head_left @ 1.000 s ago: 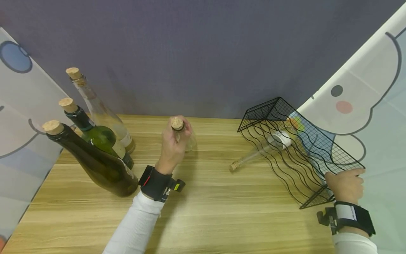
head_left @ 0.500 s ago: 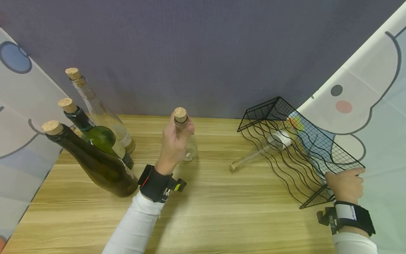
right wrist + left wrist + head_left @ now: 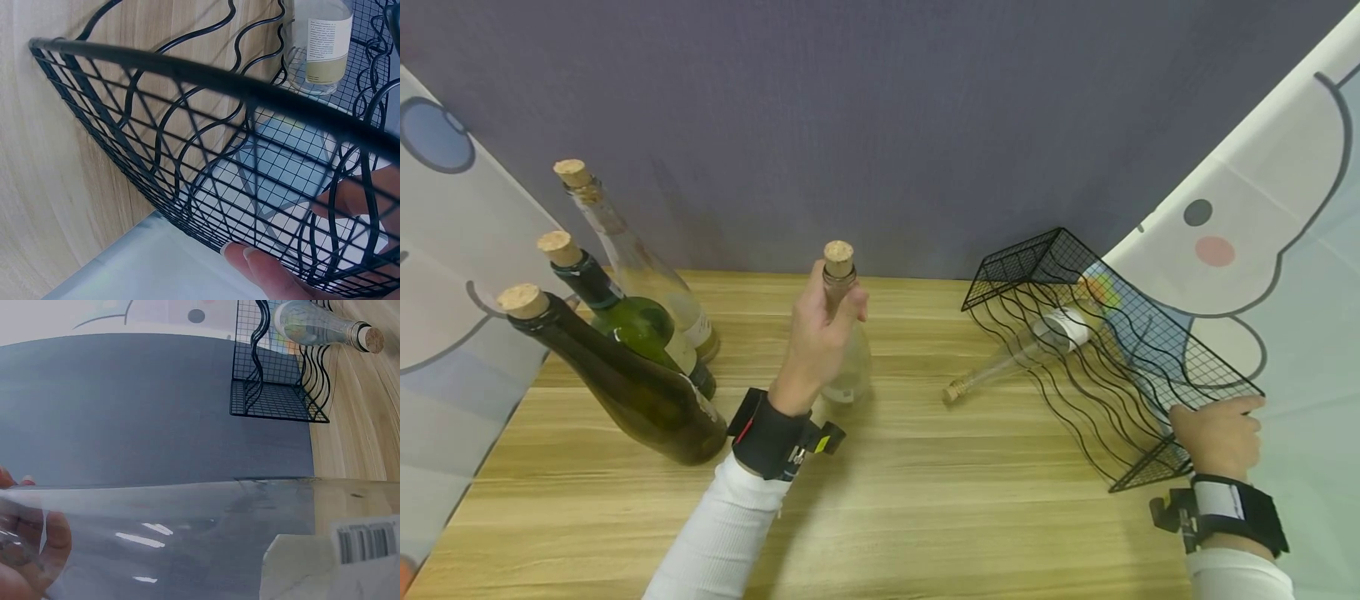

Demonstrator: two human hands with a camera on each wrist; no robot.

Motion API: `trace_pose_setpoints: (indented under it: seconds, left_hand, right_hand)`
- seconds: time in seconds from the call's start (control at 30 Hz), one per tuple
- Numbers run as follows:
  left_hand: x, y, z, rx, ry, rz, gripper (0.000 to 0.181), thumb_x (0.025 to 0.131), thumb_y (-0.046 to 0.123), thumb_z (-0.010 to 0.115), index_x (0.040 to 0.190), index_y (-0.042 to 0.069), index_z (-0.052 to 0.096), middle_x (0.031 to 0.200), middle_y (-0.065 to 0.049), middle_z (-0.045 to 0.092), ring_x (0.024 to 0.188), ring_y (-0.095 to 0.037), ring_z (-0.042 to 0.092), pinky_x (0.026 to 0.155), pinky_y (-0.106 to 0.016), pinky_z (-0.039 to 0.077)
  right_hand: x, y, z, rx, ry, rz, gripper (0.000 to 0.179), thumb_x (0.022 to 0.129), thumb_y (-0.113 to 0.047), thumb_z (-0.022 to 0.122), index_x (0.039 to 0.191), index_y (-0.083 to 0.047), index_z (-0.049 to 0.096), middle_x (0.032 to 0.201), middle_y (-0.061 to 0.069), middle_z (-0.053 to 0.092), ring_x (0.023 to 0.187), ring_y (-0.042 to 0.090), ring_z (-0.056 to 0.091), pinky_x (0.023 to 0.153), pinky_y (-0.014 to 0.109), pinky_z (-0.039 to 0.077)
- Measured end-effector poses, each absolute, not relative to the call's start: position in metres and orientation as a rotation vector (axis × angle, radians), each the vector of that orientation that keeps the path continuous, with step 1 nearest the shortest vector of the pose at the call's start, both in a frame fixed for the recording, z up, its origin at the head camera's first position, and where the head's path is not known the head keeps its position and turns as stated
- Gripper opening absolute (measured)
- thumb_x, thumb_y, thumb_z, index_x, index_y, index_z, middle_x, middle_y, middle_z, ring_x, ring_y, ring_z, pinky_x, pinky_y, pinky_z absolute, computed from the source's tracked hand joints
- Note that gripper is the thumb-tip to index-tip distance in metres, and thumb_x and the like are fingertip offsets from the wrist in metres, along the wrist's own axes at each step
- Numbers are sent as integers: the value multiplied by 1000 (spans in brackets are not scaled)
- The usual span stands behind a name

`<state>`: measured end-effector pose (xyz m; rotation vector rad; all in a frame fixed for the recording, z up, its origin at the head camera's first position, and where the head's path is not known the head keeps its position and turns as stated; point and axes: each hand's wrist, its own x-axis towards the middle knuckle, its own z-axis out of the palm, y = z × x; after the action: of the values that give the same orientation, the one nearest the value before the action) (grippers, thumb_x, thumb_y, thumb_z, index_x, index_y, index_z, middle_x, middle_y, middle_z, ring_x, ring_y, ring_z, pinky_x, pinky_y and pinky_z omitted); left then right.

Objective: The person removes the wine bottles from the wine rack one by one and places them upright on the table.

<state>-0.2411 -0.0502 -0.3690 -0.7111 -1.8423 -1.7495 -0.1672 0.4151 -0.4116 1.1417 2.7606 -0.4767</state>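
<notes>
My left hand grips the neck of a clear glass bottle topped with a cork. In the left wrist view the bottle spans the lower part, its white barcode label toward the right. My right hand holds the near right corner of a black wire rack with wavy bars. Fingers lie on both sides of the mesh end in the right wrist view. Another corked clear bottle lies in the rack, its neck sticking out to the left.
Three corked bottles stand at the left of the wooden table: a dark brown one, a green one and a clear one. A grey wall panel borders the back, and a cartoon-printed sheet the right.
The left hand has lifted the clear bottle a little and brought it slightly right and nearer, its base coming into sight. My right hand and the rack stay where they were.
</notes>
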Motion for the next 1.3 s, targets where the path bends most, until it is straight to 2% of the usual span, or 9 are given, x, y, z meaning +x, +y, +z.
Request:
trace_pose_setpoints:
  seconds: [0.2, 0.37, 0.47, 0.53, 0.6, 0.9, 1.3]
  left_hand:
    - [-240, -49, -367, -740, -1887, -1742, 73, 89, 64, 44, 96, -8, 46, 64, -20, 53, 59, -20, 51, 57, -26, 45]
    - [-240, -50, -367, -723, -1920, -1740, 71, 90, 63, 44, 97, -8, 46, 65, -19, 54, 58, -27, 52, 56, -27, 44]
    - [-239, -51, -368, -689, -1963, -1745, 48, 96, 40, 56, 100, -7, 47, 69, -19, 57, 61, -28, 54, 57, -29, 46]
    - [-240, -51, -370, -675, -1980, -1732, 31, 94, 21, 61, 102, -7, 48, 73, -21, 60, 63, -26, 57, 58, -31, 48]
    - [-241, -51, -372, -667, -1990, -1730, 22, 90, 4, 63, 103, -7, 49, 78, -22, 63, 66, -23, 59, 60, -35, 51]
    - [-248, -48, -382, -701, -1886, -1697, 25, 85, -5, 64, 105, -13, 51, 80, -29, 66, 69, -28, 64, 64, -44, 56]
    - [-251, -46, -383, -677, -1884, -1642, 25, 85, -4, 62, 107, -11, 53, 76, -26, 67, 64, -28, 65, 61, -47, 57]
  right_hand:
    - [-167, 414, -410, 1132, 2760, -496, 94, 92, -28, 39, 134, 23, -29, 131, 63, 13, 109, 71, 33, 87, 72, 39]
    - [-167, 414, -410, 1125, 2772, -497, 94, 92, -27, 39, 134, 23, -28, 130, 63, 14, 108, 72, 32, 87, 73, 39]
    - [-168, 414, -410, 1118, 2778, -485, 94, 91, -27, 39, 134, 24, -27, 130, 64, 14, 107, 73, 33, 86, 73, 39]
    - [-168, 414, -411, 1120, 2776, -479, 94, 92, -28, 39, 134, 24, -27, 130, 63, 14, 108, 72, 33, 87, 73, 39]
    - [-168, 414, -412, 1126, 2770, -478, 94, 92, -28, 39, 134, 24, -27, 131, 63, 14, 109, 72, 32, 87, 73, 39]
    - [-166, 414, -412, 1142, 2773, -499, 94, 91, -27, 39, 134, 23, -27, 131, 63, 14, 109, 73, 32, 87, 73, 38]
    - [-165, 415, -409, 1122, 2763, -501, 94, 92, -28, 38, 134, 23, -29, 131, 63, 13, 109, 73, 31, 88, 73, 38]
